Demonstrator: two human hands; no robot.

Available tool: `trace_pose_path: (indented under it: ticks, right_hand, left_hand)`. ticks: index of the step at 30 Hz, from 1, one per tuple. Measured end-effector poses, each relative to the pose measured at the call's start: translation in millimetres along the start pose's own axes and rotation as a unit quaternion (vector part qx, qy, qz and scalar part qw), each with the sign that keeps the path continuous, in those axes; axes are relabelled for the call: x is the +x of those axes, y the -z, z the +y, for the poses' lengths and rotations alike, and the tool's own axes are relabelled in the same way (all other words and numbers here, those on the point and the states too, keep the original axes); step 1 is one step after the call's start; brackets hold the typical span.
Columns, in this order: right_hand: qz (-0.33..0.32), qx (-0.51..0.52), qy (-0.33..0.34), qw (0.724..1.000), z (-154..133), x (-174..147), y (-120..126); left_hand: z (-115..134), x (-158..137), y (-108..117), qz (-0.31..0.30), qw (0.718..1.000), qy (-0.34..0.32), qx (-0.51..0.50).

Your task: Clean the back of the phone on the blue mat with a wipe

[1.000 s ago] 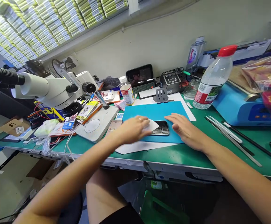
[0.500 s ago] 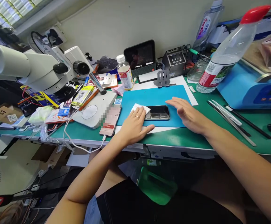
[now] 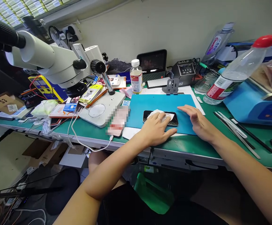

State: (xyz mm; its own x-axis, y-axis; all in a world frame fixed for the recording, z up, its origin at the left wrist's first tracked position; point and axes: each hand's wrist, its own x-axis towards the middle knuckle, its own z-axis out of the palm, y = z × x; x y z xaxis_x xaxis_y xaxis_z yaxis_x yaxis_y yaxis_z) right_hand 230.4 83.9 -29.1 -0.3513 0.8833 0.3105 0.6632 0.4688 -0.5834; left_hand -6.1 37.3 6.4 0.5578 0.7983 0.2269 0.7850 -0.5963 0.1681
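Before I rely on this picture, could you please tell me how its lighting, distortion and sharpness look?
Head view: left hand and right hand look fairly sharp; head view: faint sheen on the green tabletop; head view: red-capped bottle leans, perhaps from wide-angle distortion; head view: pixelation obscures much of the phone beside the blue mat.

Left hand (image 3: 156, 128) on white tissue (image 3: 158, 111), phone (image 3: 174, 120) beneath, right hand (image 3: 200, 125) nearby
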Motion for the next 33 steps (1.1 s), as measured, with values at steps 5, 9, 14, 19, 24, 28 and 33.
trace_pose_path:
  ticks: [5,9,14,19,24,28,33]
  right_hand:
    - [-0.012,0.004,0.015,1.000,-1,1,-2]
    - [-0.006,0.008,0.018,1.000,-4,-1,-2]
    - [-0.019,0.017,0.002,1.000,-17,-2,4]
    - [-0.039,0.032,-0.017,0.999,-24,1,8]
    - [-0.024,0.049,-0.004,0.998,-18,-2,5]
    - [0.004,0.070,-0.004,0.998,-11,-4,1]
    - [-0.014,0.050,-0.043,0.998,-6,15,4]
  left_hand:
    - [5,11,-3,0.000,1.000,0.025,0.015]
    - [8,28,-4,-0.014,0.999,0.025,0.028]
    - [2,10,3,-0.032,0.998,0.033,0.036]
    - [4,7,5,-0.045,0.997,0.038,0.039]
    - [16,32,-2,-0.057,0.997,0.021,0.052]
    - [20,22,-2,-0.048,0.997,0.021,0.053]
    - [25,9,2,-0.055,0.996,0.040,0.063]
